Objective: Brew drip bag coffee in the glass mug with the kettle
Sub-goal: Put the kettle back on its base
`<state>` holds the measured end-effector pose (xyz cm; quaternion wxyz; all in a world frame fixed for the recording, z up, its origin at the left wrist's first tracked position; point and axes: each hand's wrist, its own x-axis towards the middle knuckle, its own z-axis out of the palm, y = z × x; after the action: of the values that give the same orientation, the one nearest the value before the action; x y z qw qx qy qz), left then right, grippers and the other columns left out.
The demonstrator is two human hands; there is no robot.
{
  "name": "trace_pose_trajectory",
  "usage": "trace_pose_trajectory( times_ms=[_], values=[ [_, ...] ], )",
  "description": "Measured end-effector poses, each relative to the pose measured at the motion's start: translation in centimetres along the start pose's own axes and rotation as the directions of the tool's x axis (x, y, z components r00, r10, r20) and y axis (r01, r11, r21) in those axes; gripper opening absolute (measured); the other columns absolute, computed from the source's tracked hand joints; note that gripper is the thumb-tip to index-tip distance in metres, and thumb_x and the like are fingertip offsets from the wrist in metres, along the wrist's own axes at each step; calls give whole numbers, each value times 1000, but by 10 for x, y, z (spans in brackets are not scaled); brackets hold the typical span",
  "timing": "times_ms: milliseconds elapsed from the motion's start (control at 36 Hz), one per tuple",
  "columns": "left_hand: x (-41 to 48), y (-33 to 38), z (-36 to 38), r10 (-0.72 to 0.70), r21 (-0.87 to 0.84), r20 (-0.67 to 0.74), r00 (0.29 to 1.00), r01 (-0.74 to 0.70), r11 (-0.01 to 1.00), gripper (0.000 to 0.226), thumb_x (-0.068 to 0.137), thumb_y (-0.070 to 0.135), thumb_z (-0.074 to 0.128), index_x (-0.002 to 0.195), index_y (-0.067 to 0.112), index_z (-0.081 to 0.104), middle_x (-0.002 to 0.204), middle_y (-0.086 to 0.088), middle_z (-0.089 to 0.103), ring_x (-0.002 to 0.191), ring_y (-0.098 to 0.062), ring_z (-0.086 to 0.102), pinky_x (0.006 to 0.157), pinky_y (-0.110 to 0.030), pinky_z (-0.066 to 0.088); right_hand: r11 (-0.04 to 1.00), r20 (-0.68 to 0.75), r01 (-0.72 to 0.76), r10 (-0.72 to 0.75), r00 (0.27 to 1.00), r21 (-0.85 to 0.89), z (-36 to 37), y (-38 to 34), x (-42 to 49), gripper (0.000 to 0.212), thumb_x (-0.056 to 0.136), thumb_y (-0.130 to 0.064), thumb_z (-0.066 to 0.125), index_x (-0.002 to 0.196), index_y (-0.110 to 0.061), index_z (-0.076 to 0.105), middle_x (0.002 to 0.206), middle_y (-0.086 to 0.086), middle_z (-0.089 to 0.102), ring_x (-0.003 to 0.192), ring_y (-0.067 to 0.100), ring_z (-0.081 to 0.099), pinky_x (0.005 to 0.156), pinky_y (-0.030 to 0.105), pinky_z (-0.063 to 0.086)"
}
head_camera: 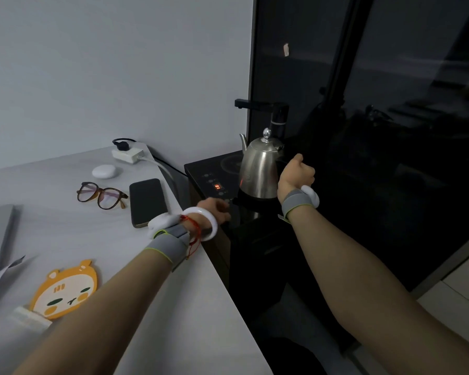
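Danger first: the steel kettle (pixel 259 169) sits on a live heater (pixel 201 169), red display (pixel 217 187) lit, so the body is likely hot; the right hand (pixel 297 173) rides close beside it, and a brushed knuckle could burn; a quick lift could slosh water out of the spout at the kettle's 11 o'clock; a full kettle swung left might clip the phone (pixel 147 201) near the table (pixel 173 293) edge.

Positions: the kettle stands upright on the heater, off the table's right edge; the right hand is a curled fist at its 3 o'clock, thumb up, seemingly wrapped round the dark handle, which is lost in shadow; the left hand (pixel 214 209) is at 7 o'clock, on the heater's near edge, fingers straight or curled I cannot tell; hands well apart; no mug in view.
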<state>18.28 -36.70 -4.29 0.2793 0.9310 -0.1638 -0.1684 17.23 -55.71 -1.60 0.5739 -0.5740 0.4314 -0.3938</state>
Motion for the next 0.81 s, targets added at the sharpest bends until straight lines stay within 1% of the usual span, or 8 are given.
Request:
trace_pose_trajectory(
  times_ms=[83,167,250,306,417,500,667,806],
  values=[
    [3,6,7,15,145,126,992,-33,989,51,85,26,63,133,20,51,135,-3,54,126,-21,49,103,-25,35,1000,-13,-2,2,1000,-3,4,-1,3,47,90,-29,43,47,-10,40,50,4,48,50,24,47,56,33,42],
    [5,5,8,29,249,165,986,-70,966,55,86,31,61,138,22,45,144,-2,45,132,-22,42,107,-28,32,1000,-18,-2,2,1000,0,6,1,6,48,90,-30,43,46,-11,40,49,3,48,52,25,48,56,33,42],
    [7,2,6,43,305,215,976,-109,946,59,88,34,59,142,22,38,155,-2,26,141,-23,29,113,-30,23,1000,-24,9,-9,1000,-4,6,2,8,49,91,-28,44,45,-10,38,47,2,45,47,22,43,52,30,38],
    [8,0,8,51,314,233,971,-125,941,61,88,35,59,143,22,36,156,-2,20,142,-23,25,114,-30,21,1000,-25,19,-20,999,-7,6,2,9,49,91,-27,43,45,-10,38,46,2,43,45,21,41,50,28,35],
    [8,-2,11,69,339,226,972,-145,930,64,88,35,59,145,20,33,157,-3,17,143,-23,21,115,-30,19,1000,-8,1,-1,1000,-3,9,2,6,48,90,-28,44,45,-11,37,47,2,44,45,21,42,51,30,37],
    [10,0,11,74,348,231,970,-153,925,63,89,35,58,145,18,33,157,-5,18,143,-24,21,115,-31,20,1000,5,21,-21,1000,-5,11,0,6,49,91,-27,44,45,-12,35,46,1,41,43,19,38,50,28,35],
    [13,-2,11,64,353,251,966,-153,923,62,88,35,58,143,19,35,156,-4,21,143,-23,22,116,-32,20,999,15,33,-33,999,-34,14,-1,7,50,91,-27,44,44,-10,38,46,2,43,44,20,40,50,28,35],
    [14,-5,12,71,339,243,967,-153,928,61,87,33,60,143,20,36,156,-3,20,143,-23,21,116,-31,19,996,45,75,-72,996,-55,16,-1,2,50,91,-25,43,44,-10,37,45,2,41,41,19,36,47,27,31]
  ],
)
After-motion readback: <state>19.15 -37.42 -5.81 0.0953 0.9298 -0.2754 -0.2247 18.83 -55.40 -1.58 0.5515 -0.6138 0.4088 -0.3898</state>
